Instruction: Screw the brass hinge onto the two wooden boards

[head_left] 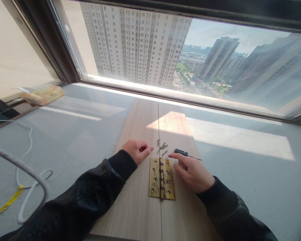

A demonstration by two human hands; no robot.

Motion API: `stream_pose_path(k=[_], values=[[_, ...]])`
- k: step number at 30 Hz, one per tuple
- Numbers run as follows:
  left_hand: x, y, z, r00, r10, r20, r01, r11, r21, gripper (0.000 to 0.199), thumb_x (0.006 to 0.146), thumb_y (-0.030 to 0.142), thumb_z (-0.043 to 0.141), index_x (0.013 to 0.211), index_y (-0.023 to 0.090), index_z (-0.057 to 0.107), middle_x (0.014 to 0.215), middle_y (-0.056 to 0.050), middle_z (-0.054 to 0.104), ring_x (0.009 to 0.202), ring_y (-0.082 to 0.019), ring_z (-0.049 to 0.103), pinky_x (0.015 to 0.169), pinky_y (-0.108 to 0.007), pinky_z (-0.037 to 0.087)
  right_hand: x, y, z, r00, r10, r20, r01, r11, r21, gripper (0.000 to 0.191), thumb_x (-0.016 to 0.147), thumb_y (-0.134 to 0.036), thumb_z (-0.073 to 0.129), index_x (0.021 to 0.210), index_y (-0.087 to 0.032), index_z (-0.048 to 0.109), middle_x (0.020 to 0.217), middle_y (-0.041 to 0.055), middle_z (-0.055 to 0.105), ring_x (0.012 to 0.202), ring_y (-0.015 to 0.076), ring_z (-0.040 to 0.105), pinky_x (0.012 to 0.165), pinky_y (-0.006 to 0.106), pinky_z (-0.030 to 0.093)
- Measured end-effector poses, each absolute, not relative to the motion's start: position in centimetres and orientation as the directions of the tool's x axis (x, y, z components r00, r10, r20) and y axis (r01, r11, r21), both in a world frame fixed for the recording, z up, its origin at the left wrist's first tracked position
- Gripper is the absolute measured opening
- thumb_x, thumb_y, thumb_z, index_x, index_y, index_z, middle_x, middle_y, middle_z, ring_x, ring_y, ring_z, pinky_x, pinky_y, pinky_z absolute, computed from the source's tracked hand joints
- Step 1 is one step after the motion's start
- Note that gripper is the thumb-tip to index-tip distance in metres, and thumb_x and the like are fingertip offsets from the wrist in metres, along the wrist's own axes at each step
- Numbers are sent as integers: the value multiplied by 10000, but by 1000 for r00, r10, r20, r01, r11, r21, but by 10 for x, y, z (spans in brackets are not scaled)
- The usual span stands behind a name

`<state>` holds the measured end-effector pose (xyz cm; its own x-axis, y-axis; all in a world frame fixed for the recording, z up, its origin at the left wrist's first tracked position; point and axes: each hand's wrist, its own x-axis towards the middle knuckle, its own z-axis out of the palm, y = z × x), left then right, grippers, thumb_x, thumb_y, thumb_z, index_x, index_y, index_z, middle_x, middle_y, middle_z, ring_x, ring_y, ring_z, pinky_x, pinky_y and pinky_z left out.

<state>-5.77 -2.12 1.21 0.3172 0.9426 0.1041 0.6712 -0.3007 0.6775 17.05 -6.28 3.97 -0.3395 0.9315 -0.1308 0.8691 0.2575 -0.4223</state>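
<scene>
A worn brass-coloured hinge (162, 179) lies opened flat on two pale wooden boards (142, 127), its pin along the seam between them. Just beyond it is a small pile of several screws (163, 146). My left hand (137, 150) rests left of the screws with its fingers curled; whether anything is in them is hidden. To the right of the hinge is my right hand (192, 169), its index finger stretched out towards the nearest screw and the other fingers bent. A screwdriver (182, 152) with a black handle lies just beyond my right hand.
The boards lie on a pale speckled sill (90, 134) below a large window with a dark frame (140, 92). A tissue pack (43, 94) sits at the back left. White and grey cables (37, 180) with a yellow tag (10, 200) loop at the left.
</scene>
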Motion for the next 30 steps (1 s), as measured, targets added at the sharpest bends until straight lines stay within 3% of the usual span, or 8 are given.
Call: stream_pose_path(k=[4,14,30], values=[[-57,-22,11,317,942,110,650,-301,698,479,834,519,421,648,134,637,522,-5,548,495,-93,449,517,-215,328,170,-62,37,-380,919,-104,845,300,-444,330,804,-205,411,1034,-190,647,630,5,552,574,140,487,601,275,375],[-58,-24,9,437,886,157,545,-400,737,525,852,487,434,581,106,674,487,-29,581,467,-81,466,476,-209,298,171,-64,39,-390,915,-101,844,311,-438,315,811,-225,431,1035,-198,651,579,-8,507,544,135,460,569,266,359],[-59,-21,-1,442,869,220,480,-437,761,546,817,522,485,506,96,627,394,26,419,410,-52,341,424,-195,216,173,-63,34,-392,915,-101,846,315,-430,309,797,-193,420,1015,-200,640,552,-27,462,526,133,448,553,264,345]])
